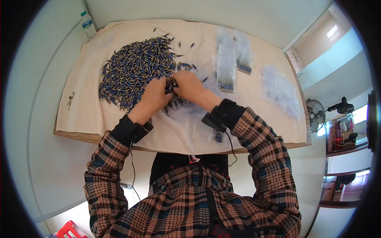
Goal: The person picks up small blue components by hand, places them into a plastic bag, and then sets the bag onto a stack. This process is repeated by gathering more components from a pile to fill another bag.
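Observation:
A large heap of small blue-and-black rod-shaped pieces (pixel 131 71) with brass-coloured ends lies on the cloth at the left middle. At its right edge, my left hand (pixel 154 94) and my right hand (pixel 190 86) meet, fingers closed around a dark cluster of these pieces (pixel 170 85). My fingers cover much of the cluster. More loose pieces (pixel 177 102) lie just below my hands. Beside them a sheet of clear plastic (pixel 189 121) rests on the cloth, partly under my right forearm.
Clear bags (pixel 225 59) with rows of pieces at their near ends lie at the right. A stack of clear plastic bags (pixel 281 93) is farther right. A filled pack (pixel 218 136) sits by my right wrist. A bottle (pixel 88 25) and a small metallic item (pixel 70 100) are left.

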A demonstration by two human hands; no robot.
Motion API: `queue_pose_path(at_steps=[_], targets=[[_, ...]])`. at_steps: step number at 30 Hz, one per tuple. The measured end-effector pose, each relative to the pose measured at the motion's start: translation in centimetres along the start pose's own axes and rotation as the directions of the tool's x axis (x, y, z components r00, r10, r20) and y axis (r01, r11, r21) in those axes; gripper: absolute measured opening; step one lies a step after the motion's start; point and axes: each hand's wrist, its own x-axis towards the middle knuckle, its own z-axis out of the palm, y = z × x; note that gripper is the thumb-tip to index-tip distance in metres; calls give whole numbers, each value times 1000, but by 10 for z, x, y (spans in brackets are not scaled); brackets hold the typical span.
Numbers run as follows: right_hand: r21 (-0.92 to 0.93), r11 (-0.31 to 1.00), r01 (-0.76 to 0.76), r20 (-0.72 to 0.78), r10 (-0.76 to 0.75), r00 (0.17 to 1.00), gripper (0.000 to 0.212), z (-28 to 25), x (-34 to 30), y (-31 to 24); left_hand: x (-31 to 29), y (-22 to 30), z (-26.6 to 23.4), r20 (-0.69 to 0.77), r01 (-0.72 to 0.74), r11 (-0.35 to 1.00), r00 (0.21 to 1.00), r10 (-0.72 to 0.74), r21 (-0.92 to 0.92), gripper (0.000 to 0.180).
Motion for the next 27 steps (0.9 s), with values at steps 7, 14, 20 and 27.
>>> queue_pose_path(at_steps=[7, 14, 20, 27], targets=[[173, 982, 81, -173, -51, 984, 17, 10, 55, 39, 57, -38, 6, -157, -83, 990, 985, 66, -110, 26], [572, 763, -302, 154, 262, 953, 19, -2, 53, 53, 62, -22, -8, 196, 309, 841, 949, -246, -443, 16], [550, 822, -147, 98, 111, 989, 19, 4, 26, 38, 30, -22, -9, 121, 77, 928, 992, -35, -364, 9], [789, 575, -218, 127, 195, 973, 20, -10, 8, 31, 11, 6, -23, 224, 237, 844, 964, -143, -480, 7]])
